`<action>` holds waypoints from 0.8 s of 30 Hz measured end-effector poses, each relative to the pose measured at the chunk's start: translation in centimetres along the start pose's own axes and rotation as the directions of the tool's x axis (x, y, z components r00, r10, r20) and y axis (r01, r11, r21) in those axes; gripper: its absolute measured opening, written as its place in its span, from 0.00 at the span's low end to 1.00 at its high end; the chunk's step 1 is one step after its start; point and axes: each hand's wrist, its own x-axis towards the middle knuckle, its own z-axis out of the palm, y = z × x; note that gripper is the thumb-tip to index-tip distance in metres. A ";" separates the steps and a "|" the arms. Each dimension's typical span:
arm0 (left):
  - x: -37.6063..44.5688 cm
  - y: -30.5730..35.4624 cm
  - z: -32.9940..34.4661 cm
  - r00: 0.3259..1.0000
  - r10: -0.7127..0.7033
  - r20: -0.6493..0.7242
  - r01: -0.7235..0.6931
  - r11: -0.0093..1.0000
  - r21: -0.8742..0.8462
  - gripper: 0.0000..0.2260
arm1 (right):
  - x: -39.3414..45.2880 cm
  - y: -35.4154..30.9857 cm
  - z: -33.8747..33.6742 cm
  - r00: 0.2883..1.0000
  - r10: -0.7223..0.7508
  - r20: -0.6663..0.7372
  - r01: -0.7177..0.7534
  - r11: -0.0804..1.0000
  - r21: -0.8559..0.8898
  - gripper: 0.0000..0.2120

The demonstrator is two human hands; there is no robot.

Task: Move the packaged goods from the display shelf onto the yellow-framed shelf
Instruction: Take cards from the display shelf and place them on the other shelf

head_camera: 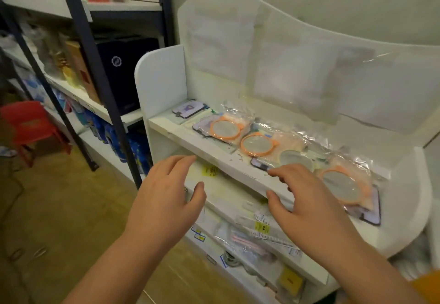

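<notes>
A: Where are the packaged goods?

B: Clear plastic bags holding orange-rimmed round mirrors (254,145) lie in a row on the top board of the white wooden display shelf (162,77), some over dark-edged flat cards.

A: And the hands?

B: The left hand (164,199) hovers before the shelf's front edge, its grip wide, fingers spread, holding nothing. The right hand (307,203) hangs just over that edge, near the mirror bag at the right end, grip also wide and empty.

A: Anything beside it?

B: A dark metal rack (81,49) with boxes, and a red plastic chair (28,125) on the floor.
</notes>
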 end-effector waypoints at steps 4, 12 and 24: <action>3.3 -1.9 0.9 1.000 -0.004 0.015 0.004 1.000 0.017 0.24 | 3.5 0.2 2.5 1.000 -0.003 0.005 0.003 1.000 0.023 0.18; 13.0 -6.7 2.0 0.997 -0.070 0.027 0.066 0.990 0.126 0.26 | 15.3 1.0 7.4 0.999 -0.033 0.004 0.033 0.990 0.139 0.19; 24.2 -11.2 5.8 0.991 -0.111 0.071 0.101 0.987 0.125 0.27 | 28.1 2.1 11.8 0.996 -0.036 0.078 0.024 0.988 0.152 0.16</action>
